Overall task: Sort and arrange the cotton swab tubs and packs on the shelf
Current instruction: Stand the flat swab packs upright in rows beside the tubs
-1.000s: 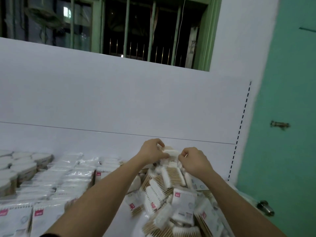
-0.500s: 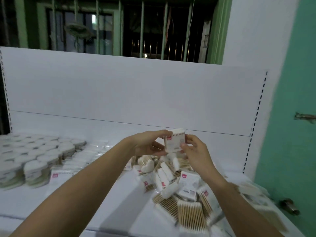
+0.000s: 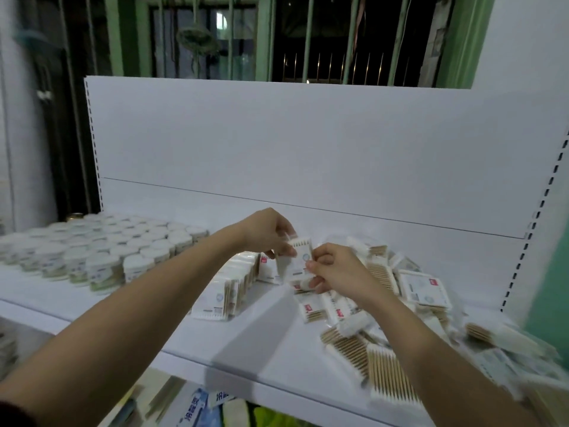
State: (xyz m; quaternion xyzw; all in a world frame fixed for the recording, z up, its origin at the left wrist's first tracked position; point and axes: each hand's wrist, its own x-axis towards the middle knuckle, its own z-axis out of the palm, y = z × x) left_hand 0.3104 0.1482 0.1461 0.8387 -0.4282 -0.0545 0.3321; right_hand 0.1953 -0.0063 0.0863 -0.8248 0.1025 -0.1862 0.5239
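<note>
A barred window (image 3: 323, 38) with green frames is sitting above the white back panel (image 3: 308, 143), darkness showing behind its bars. A round dark object (image 3: 195, 38), blurred, is hanging behind the bars at upper left. A white wall (image 3: 529, 41) is running down the right side, meeting a green surface (image 3: 554, 288) at the far right edge. Perforated uprights (image 3: 523, 241) are lining the panel's sides. Below the shelf's front edge, blue-and-white packages (image 3: 197, 408) with printed characters and something yellow-green (image 3: 271, 417) are lying, too blurred to identify.
</note>
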